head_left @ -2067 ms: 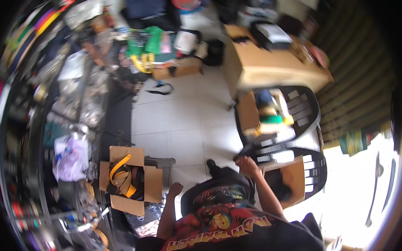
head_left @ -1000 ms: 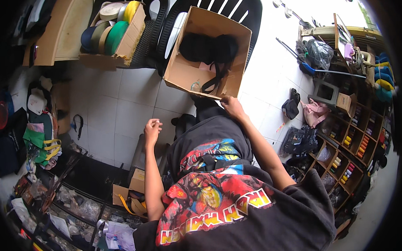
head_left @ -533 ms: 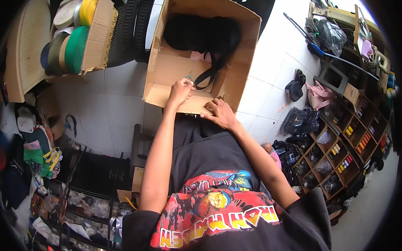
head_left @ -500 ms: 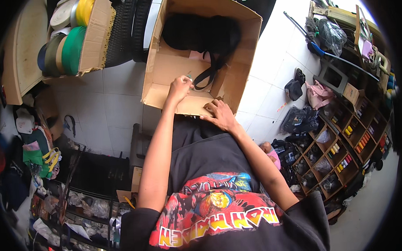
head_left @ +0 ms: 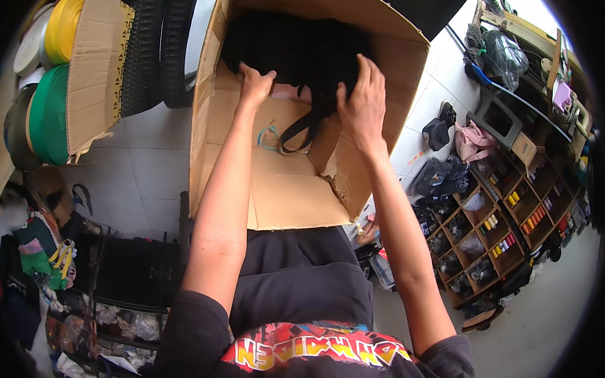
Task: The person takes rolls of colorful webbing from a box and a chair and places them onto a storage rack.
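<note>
A large open cardboard box [head_left: 289, 199] stands in front of me. At its far end lies a soft black item like a bag [head_left: 297, 46], with a black strap [head_left: 300, 130] hanging from it toward me. My left hand [head_left: 253, 86] is at the near left side of the black item, fingers apart and fingertips against it. My right hand [head_left: 366, 107] hovers by its right part, fingers spread; whether they touch it I cannot tell. Left of the strap, a thin teal cord [head_left: 267, 138] lies loosely on the cardboard.
Left of the box, another carton [head_left: 97, 79] holds rolls of webbing, including a green roll [head_left: 50, 114]. On the right stands a wooden compartment shelf [head_left: 510, 228] with thread spools. Black bags [head_left: 442, 176] and a pink bag [head_left: 474, 142] lie on the tiled floor nearby.
Both hands have left the box's near edge and reached in to the black item. The teal cord by my left hand now lies free. The box appears larger and lower in view.
</note>
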The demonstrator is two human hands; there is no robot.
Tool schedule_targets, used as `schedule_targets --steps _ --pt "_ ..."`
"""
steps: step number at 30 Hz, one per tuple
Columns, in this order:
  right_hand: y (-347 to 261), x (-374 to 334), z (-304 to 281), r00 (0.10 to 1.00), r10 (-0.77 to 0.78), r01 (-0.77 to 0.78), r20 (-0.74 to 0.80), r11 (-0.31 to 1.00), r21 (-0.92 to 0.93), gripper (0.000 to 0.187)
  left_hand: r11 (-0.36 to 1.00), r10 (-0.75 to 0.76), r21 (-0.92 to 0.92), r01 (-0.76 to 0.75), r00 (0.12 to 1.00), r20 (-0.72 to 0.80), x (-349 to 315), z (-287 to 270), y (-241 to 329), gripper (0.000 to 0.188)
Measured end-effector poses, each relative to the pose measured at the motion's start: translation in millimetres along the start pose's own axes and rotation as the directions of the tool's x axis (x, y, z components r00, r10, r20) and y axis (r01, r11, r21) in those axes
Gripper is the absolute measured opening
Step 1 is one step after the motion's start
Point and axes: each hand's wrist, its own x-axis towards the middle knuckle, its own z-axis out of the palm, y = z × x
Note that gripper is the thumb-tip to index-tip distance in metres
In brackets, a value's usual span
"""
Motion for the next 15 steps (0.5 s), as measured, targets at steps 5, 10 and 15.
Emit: schedule_targets --steps 5,10,15 --pt "65.8 51.6 52.1 0.962 0.146 -0.075 0.232 0.954 -0.289 0.063 0.987 -0.159 -0.013 0.162 0.977 0.145 14.2 8.7 22.0 0.096" --pt "85.9 72.5 67.2 0.843 0.288 -0.179 0.455 0.947 -0.267 0.070 0.981 -0.148 -0.109 0.163 0.980 0.137 3.4 14.2 15.8 0.090" --pt "66.0 59.4 71.7 0.865 0.358 -0.357 0.352 0.932 -0.071 0.063 0.988 -0.060 -0.132 0.081 0.985 0.160 0.0 17.2 -7.5 0.084"
